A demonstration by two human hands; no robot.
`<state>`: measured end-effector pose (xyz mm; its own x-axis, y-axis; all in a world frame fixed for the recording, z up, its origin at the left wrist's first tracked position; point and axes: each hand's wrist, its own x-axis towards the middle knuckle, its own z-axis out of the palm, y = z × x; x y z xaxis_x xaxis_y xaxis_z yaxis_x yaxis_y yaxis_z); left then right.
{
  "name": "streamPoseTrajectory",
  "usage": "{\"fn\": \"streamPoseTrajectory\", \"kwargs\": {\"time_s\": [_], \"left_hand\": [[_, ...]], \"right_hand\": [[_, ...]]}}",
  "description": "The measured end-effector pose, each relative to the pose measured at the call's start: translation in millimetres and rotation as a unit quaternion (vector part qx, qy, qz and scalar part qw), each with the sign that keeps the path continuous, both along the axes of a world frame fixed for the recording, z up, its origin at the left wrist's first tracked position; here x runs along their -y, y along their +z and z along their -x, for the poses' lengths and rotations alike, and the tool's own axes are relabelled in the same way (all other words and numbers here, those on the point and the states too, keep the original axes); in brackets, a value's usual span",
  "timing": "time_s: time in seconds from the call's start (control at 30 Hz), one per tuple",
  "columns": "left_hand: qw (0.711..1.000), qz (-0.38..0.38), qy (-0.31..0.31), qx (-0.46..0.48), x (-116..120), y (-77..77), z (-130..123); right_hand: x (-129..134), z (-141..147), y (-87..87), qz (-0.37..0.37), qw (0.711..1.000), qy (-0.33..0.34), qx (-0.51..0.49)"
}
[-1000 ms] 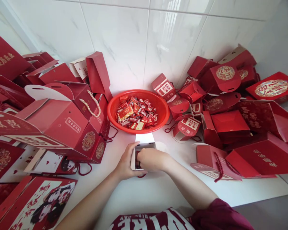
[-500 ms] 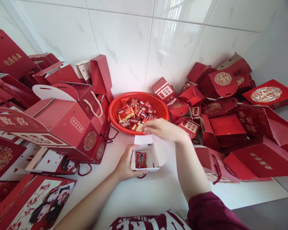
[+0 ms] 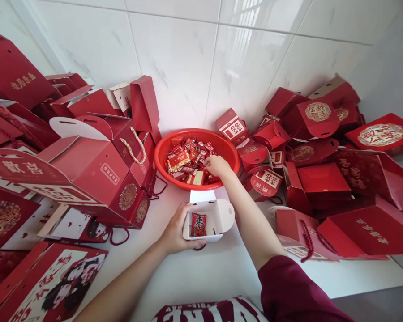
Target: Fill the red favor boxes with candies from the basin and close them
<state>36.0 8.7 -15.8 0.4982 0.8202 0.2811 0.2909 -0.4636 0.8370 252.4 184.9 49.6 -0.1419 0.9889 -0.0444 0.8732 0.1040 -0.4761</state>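
Note:
My left hand (image 3: 175, 230) is wrapped round the left side of a small white-lined carton (image 3: 215, 213), its flaps standing open. Inside the carton lies a red packet (image 3: 199, 225) with a large black character on it. Beyond it sits a red plastic basket (image 3: 158, 162) holding many wrapped sweets (image 3: 188, 156), mostly red with a few yellowish ones. My right hand (image 3: 218, 166) reaches into the basket's right part, its fingers bent down and drawn together at the sweets. The fingertips are partly hidden, so what they pinch cannot be made out.
Red gift boxes (image 3: 83, 161) are stacked on the left, some with rope handles. More red boxes (image 3: 322, 179) crowd the right side, several standing open. A white tiled wall (image 3: 177, 67) rises behind the basket. The white tabletop (image 3: 201, 273) runs towards me.
My right hand has moved from above the basket's front rim into the sweets, its fingers now bent down. My left hand still holds the carton with the red packet inside.

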Motion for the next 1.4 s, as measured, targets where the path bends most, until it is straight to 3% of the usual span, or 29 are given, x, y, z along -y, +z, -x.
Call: {"fn": "streamPoseTrajectory", "kwargs": {"time_s": [0.1,0.3,0.43,0.57,0.77,0.87,0.93,1.07,1.23,1.33,1.4], "left_hand": [[1.000,-0.017,0.007,-0.008,0.5,-0.8,-1.3],[0.985,-0.145,0.065,-0.063,5.9,4.9,-0.2],[0.988,-0.141,0.033,-0.058,7.8,19.6,6.4],[0.991,-0.126,0.024,-0.028,5.1,40.8,8.3],[0.972,-0.157,0.175,-0.010,-3.5,99.2,-6.0],[0.987,-0.078,0.136,-0.026,-10.8,131.1,-14.5],[0.992,-0.009,0.120,-0.048,-16.5,144.6,-18.4],[0.990,0.049,0.118,-0.056,-27.3,150.3,-21.0],[0.988,0.147,-0.013,-0.041,-34.0,144.8,-17.4],[0.985,0.172,-0.014,-0.024,-35.1,146.8,-14.1],[0.986,0.166,-0.009,0.007,-34.8,149.6,-13.3]], "right_hand": [[4.7,-1.7,5.5,-0.078,0.994,-0.032,-0.063],[32.8,-3.5,21.8,-0.215,0.956,-0.073,-0.184],[66.7,-8.2,30.9,-0.261,0.921,-0.070,-0.281],[99.5,-13.2,40.9,-0.221,0.899,-0.031,-0.376],[135.6,-8.2,60.8,-0.172,0.889,0.044,-0.423],[146.6,-0.7,64.4,-0.198,0.877,0.047,-0.435],[151.1,3.1,63.6,-0.206,0.870,0.047,-0.446],[153.1,6.9,60.0,-0.159,0.846,0.058,-0.505],[146.7,15.5,56.5,-0.098,0.800,0.065,-0.589],[143.8,21.3,54.4,-0.049,0.779,0.052,-0.623],[144.0,24.0,52.6,-0.008,0.788,0.066,-0.611]]}}
